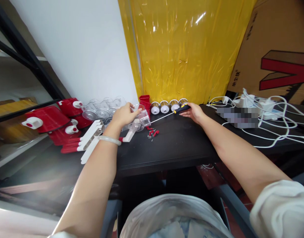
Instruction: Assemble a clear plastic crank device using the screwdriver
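My left hand, a pale bangle at its wrist, is closed around a clear plastic housing. In my right hand is a screwdriver with a black and yellow handle. Its long thin shaft points left and down, and the tip is at the housing's right edge; I cannot tell if it touches a screw. Just below the tip lie small red plastic pieces and loose screws. A white crank handle with a red end lies under my left hand.
Several metal drums and a red part stand along the back. Clear plastic housings, red bodies and white-and-red handles crowd the left. Tangled white cables spread on the right, before a cardboard box.
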A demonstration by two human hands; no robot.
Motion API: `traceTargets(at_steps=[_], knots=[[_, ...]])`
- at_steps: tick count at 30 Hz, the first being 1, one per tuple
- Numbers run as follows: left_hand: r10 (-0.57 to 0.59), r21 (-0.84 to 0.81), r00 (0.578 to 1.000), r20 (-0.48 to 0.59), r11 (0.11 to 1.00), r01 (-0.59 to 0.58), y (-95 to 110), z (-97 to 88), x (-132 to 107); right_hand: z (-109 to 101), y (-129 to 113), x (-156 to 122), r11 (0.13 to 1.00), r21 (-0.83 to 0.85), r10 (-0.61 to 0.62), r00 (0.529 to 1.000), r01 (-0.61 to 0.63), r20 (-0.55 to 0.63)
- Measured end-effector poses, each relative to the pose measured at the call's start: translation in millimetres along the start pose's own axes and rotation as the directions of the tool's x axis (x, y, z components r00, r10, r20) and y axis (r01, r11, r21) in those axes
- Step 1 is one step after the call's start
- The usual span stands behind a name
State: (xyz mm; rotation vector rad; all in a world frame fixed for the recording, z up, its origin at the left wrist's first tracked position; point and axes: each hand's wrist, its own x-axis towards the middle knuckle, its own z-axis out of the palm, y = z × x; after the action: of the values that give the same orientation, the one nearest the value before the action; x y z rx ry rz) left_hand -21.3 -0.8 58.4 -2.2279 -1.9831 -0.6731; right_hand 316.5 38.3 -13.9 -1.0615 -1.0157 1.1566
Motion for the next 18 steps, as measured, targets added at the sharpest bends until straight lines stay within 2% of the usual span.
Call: traceTargets(at_steps=[7,13,16,18], knots=[[-0.01,-0.013,1.0,0.005,1.0,0.011,-1.1,0.4,0.5,-3.8,1.7,3.0,0.993,-0.083,-0.083,0.997,0.082,-0.001],[0.012,0.0,1.0,0.006,1.0,-0.012,-0.7,1.5,1.3,-7.1,10.1,11.1,0.945,-0.291,-0.174,0.983,0.149,-0.061],[0.014,0.003,1.0,0.001,1.0,-0.014,-1.5,2.5,2.1,-4.0,6.8,10.7,0.971,-0.236,-0.061,0.989,0.028,-0.132],[0.008,0.006,1.0,0.0,1.0,-0.008,-2.2,3.0,2.6,-1.3,2.7,7.7,0.994,-0.1,0.027,0.995,-0.037,-0.097]])
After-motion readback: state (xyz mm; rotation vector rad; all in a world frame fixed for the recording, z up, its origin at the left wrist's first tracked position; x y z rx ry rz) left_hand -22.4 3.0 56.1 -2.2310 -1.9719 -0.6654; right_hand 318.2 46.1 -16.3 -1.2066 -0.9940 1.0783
